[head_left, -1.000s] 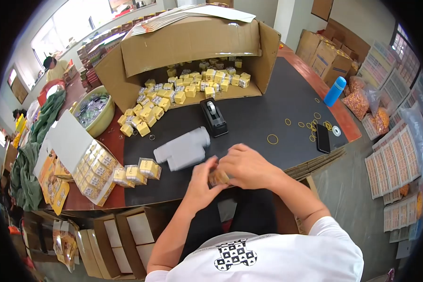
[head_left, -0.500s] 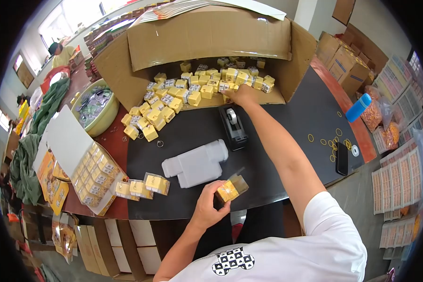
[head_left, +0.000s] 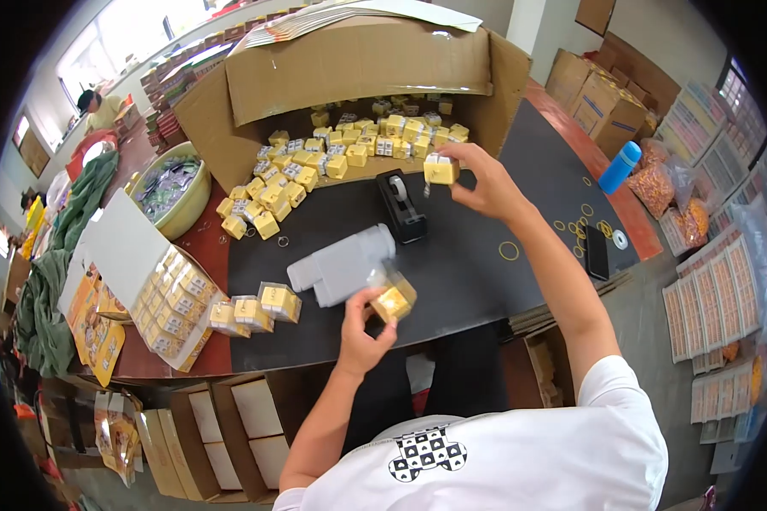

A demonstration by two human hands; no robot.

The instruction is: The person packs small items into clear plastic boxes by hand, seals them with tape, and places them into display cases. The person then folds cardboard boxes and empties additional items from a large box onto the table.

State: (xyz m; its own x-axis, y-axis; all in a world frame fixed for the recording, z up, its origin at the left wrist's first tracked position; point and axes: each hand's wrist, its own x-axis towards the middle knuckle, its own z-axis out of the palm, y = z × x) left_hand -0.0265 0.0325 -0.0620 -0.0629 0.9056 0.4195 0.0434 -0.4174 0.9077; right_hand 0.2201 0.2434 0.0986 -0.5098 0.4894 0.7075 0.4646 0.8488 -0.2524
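My left hand [head_left: 366, 334] is closed round a small clear plastic box [head_left: 395, 300] with a yellow-orange printed part, held above the table's front edge. Between the thumb and fingers of my right hand [head_left: 488, 183] is a yellow cube keychain [head_left: 441, 170], with a bit of metal hanging below it. Many similar yellow cubes [head_left: 294, 175] lie heaped in and before a large cardboard box [head_left: 358, 72]. A stack of flat clear plastic pieces [head_left: 341, 266] lies beyond my left hand. Just behind it stands a black tape dispenser [head_left: 401, 209].
Left of me, an open white carton [head_left: 175, 311] holds rows of packed cubes, with several boxed cubes [head_left: 279, 301] beside it. A basin [head_left: 198, 200] of purple packets stands behind. To the right are yellow rubber bands [head_left: 509, 250], a phone [head_left: 597, 253] and a blue bottle [head_left: 619, 168].
My right hand has drawn back from the heap toward me, bringing a yellow cube keychain with it. My left hand still holds the clear box, now slightly tilted. The whole view has shifted.
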